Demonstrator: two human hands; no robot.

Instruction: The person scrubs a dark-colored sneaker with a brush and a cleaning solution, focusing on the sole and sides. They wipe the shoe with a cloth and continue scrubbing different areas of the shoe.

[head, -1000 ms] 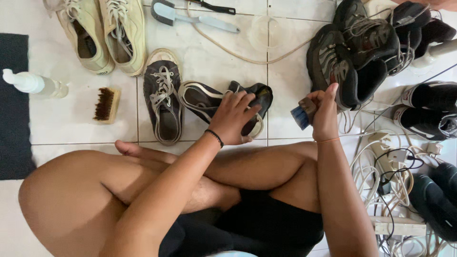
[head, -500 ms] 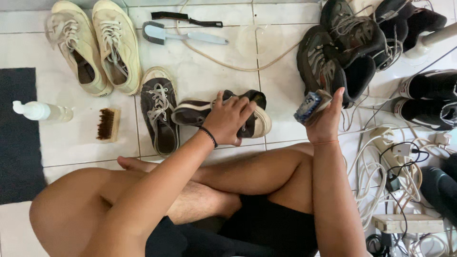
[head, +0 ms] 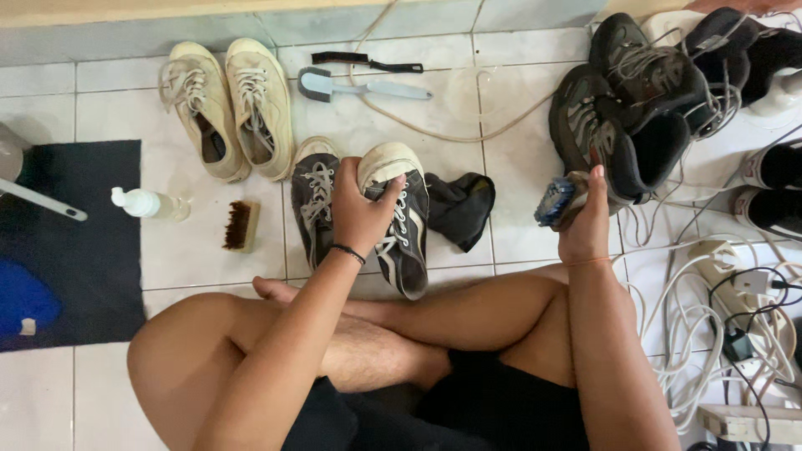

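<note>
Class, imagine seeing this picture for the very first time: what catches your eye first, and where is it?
At centre, the left hand grips the white toe of a dark sneaker on the tiled floor. To its right, the right hand holds a blue-bristled brush. A cream pair of sneakers lies upper left.

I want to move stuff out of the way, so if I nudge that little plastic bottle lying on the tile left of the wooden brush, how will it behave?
The bottle lies on its side and looks round, so it would probably roll rather than slide on the smooth tile. It seems small and clear, likely light. Its narrow cap end may make it curve toward the wooden brush.
</note>
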